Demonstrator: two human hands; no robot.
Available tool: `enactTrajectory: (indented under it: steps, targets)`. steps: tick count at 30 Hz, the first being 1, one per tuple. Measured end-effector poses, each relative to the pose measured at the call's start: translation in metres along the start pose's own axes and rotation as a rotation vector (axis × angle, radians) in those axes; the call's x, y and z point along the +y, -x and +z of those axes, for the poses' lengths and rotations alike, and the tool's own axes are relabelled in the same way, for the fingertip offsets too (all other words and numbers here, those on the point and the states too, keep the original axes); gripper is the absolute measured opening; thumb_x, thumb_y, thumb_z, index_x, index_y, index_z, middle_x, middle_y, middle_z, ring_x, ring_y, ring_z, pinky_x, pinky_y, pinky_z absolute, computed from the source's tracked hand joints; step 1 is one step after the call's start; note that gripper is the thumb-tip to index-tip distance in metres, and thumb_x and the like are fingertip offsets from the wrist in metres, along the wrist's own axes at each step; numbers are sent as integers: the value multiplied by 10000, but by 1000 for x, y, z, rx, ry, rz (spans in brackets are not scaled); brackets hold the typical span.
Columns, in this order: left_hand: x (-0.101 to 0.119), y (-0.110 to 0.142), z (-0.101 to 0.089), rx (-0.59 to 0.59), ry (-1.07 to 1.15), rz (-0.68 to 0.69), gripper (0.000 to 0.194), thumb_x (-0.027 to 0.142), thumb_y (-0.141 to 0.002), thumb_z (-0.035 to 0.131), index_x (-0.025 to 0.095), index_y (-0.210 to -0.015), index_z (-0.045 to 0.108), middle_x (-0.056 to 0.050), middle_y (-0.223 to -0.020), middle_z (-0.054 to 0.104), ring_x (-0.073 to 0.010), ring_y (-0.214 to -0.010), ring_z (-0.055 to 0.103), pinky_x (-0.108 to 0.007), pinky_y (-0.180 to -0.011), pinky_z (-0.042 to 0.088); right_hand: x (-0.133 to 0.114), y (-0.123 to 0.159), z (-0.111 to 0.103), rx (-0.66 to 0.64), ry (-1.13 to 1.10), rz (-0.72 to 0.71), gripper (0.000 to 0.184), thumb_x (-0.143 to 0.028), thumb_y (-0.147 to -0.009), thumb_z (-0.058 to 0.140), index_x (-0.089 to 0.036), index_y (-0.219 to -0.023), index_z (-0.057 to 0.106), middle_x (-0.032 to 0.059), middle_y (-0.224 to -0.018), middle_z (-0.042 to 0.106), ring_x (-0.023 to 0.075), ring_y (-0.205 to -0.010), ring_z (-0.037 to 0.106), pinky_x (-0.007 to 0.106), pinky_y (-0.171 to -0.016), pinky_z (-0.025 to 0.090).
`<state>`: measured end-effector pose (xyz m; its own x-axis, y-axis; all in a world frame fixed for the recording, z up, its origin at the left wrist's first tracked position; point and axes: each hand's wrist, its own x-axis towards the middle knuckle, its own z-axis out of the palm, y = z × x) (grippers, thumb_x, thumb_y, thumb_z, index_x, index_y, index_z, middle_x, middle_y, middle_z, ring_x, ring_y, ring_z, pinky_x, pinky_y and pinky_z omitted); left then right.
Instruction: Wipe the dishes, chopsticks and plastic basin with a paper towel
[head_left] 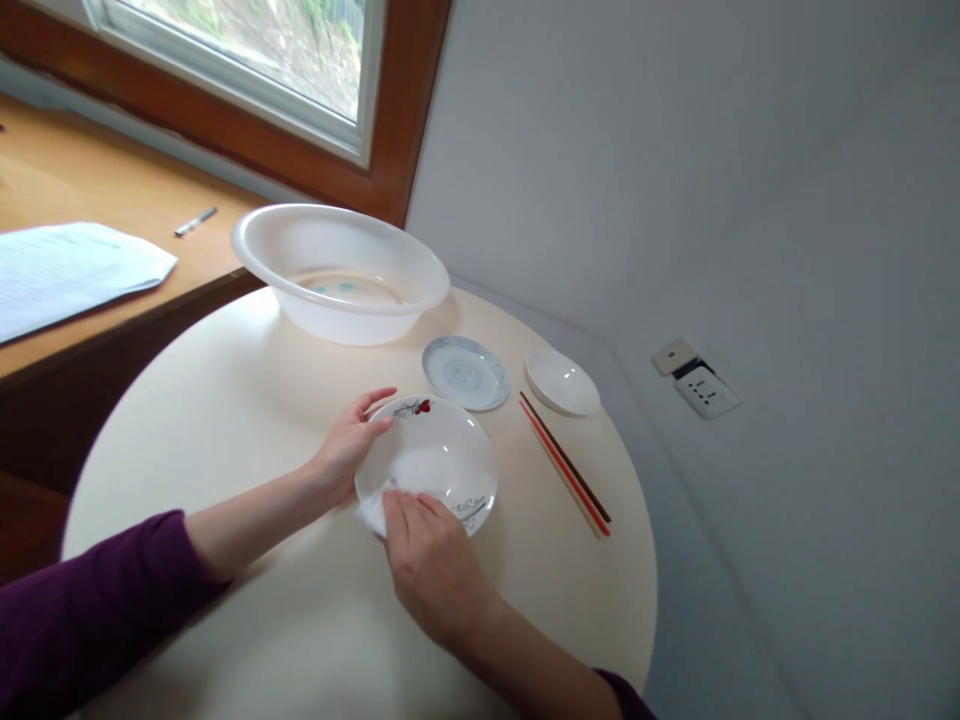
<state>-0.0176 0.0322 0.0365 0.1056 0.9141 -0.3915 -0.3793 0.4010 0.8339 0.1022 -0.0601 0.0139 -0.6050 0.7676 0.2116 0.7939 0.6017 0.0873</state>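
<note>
A white plate [431, 450] with a red flower and grey scroll pattern is held tilted over the round table. My left hand [349, 445] grips its left rim, thumb on the upper face and fingers around the edge and beneath. With closed fingers, my right hand [433, 560] presses a white tissue [375, 507] against the plate's near-left rim. Part of the tissue lies hidden under those fingers. Just beyond the plate rests a pale blue patterned saucer [465, 373]. To the right are several chopsticks [566, 465] in red, dark brown and tan, lying side by side.
A large translucent basin [341, 275] stands at the back of the round table [202, 420]. Near the table's right edge sits a small white bowl [562, 382]. Left, a wooden desk [142, 185] carries papers [75, 270] and a pen [195, 222]. A wall with a socket [705, 388] borders the right.
</note>
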Motion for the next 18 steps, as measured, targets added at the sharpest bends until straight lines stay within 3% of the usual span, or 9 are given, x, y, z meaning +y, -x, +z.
enactTrajectory:
  steps: [3, 6, 11, 18]
  targets:
    - [5, 4, 0, 10, -22, -30, 513, 118, -709, 578, 265, -1197, 515, -35, -871, 683, -163, -656, 633, -247, -553, 497, 2, -3, -4, 64, 17, -16, 253, -31, -867, 348, -45, -1003, 561, 115, -818, 668, 189, -728, 629, 311, -677, 493]
    - [8, 6, -2, -139, -6, -4, 423, 243, -746, 593, 238, -1167, 546, -47, -896, 690, -193, -785, 639, -265, -647, 498, 11, -2, -18, 119, -20, -14, 262, -111, -906, 313, -107, -870, 572, 54, -629, 621, 179, -552, 582, 304, -529, 419]
    - [9, -9, -17, -456, -139, 98, 306, 392, -780, 580, 171, -984, 639, -84, -982, 673, -214, -906, 603, -279, -777, 456, 31, 1, -41, 161, -111, 88, 294, -202, -917, 304, -167, -746, 540, 26, -550, 593, 143, -487, 536, 267, -511, 329]
    - [12, -29, -32, -621, -302, 171, 393, 521, -675, 654, 193, -887, 701, -102, -931, 678, -223, -926, 600, -273, -826, 446, 47, 6, -56, 174, -406, 223, 289, -247, -886, 361, -188, -621, 461, -15, -507, 494, 103, -458, 420, 229, -479, 262]
